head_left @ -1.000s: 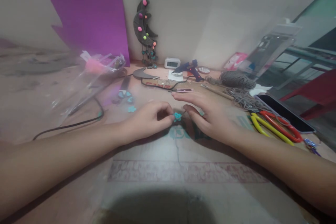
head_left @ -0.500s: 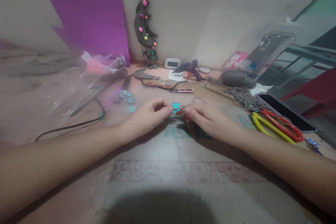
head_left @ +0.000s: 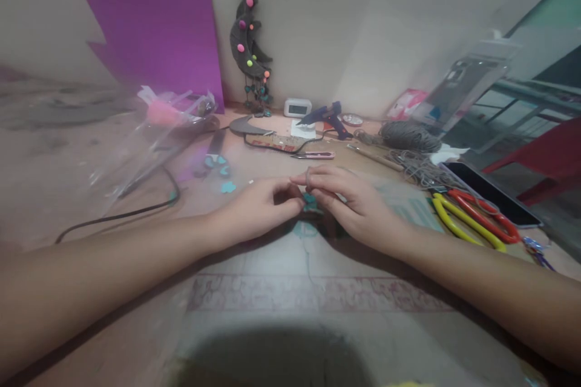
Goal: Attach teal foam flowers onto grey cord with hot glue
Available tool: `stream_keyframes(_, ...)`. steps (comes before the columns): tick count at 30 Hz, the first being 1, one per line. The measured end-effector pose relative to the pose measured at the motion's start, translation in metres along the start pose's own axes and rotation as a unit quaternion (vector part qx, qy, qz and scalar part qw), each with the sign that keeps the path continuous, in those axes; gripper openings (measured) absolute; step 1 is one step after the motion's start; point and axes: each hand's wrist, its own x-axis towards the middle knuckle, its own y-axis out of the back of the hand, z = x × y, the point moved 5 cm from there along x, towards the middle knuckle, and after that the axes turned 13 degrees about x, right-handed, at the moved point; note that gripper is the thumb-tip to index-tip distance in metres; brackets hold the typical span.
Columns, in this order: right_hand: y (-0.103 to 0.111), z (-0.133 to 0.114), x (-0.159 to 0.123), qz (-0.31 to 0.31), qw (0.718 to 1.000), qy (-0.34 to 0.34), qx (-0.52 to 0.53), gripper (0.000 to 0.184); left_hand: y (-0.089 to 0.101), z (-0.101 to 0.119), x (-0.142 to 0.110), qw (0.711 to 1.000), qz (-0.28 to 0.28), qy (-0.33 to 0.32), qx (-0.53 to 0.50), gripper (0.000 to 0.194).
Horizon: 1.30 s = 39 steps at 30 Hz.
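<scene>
Between my hands is a small turquoise flower (head_left: 309,199), partly covered by fingers. My left hand (head_left: 261,205) is closed, its thumb and fingertips pinching the flower's left side. From the right, my right hand (head_left: 347,196) is closed too, its thumb at the flower and its index finger reaching over to my left fingertips. Whether a string is also in the right fingers I cannot make out. Left of my hands, another turquoise flower piece (head_left: 227,187) lies flat on the table, with a few turquoise scraps (head_left: 216,161) behind it.
At the back stand a glue gun (head_left: 324,118) and a small white clock (head_left: 298,107). A pink-handled snipper (head_left: 313,155) lies in front. To the right are grey yarn (head_left: 408,136), red-and-yellow-handled scissors (head_left: 481,217) and a phone (head_left: 492,193). Plastic bags (head_left: 154,127) and a black cable (head_left: 122,217) are left.
My right fingers have moved left and over the flower, closing up to my left fingertips. The flower has shifted slightly down and is more hidden.
</scene>
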Motion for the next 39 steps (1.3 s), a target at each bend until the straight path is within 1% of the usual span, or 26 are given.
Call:
stream_keyframes(3, -0.001, 0.013, -0.002, 0.02, 0.998, -0.054, 0.03, 0.031, 0.001, 0.001, -0.001, 1.0, 0.0, 0.002, 0.016, 0.024)
stream_keyframes(5, -0.002, 0.019, -0.004, 0.028, 0.993, -0.09, 0.065, 0.033, 0.001, 0.001, -0.001, 1.0, 0.0, 0.002, 0.009, 0.026)
stream_keyframes(11, -0.001, 0.019, -0.008, 0.038, 0.978, -0.123, 0.166, 0.039, 0.003, 0.001, 0.0, 0.999, 0.003, 0.031, -0.042, 0.019)
stream_keyframes(13, -0.001, 0.018, -0.009, 0.03, 0.978, -0.117, 0.169, 0.039, 0.003, 0.002, 0.0, 0.999, 0.007, 0.022, -0.044, 0.021)
stream_keyframes(16, -0.002, 0.013, -0.009, 0.022, 0.987, -0.072, 0.139, 0.042, 0.004, 0.002, 0.0, 0.999, 0.017, 0.006, -0.047, 0.022)
stream_keyframes(18, -0.003, 0.012, -0.009, 0.027, 0.991, -0.059, 0.117, 0.041, 0.005, 0.002, 0.0, 0.998, 0.027, 0.003, -0.055, 0.021)
stream_keyframes(22, -0.006, 0.014, -0.008, 0.02, 0.99, -0.086, 0.111, 0.037, 0.006, 0.004, 0.0, 0.998, 0.035, 0.002, -0.056, 0.019)
stream_keyframes(28, -0.011, 0.017, -0.009, 0.011, 0.977, -0.128, 0.168, 0.033, 0.006, 0.005, -0.004, 0.999, 0.037, -0.003, -0.013, 0.024)
stream_keyframes(34, -0.011, 0.013, -0.008, 0.008, 0.983, -0.129, 0.131, 0.033, 0.004, 0.004, -0.005, 0.999, 0.034, -0.015, -0.001, 0.025)
stream_keyframes(39, -0.01, 0.016, -0.01, 0.025, 0.978, -0.133, 0.162, 0.032, 0.003, 0.003, -0.003, 0.998, 0.019, -0.031, -0.042, 0.027)
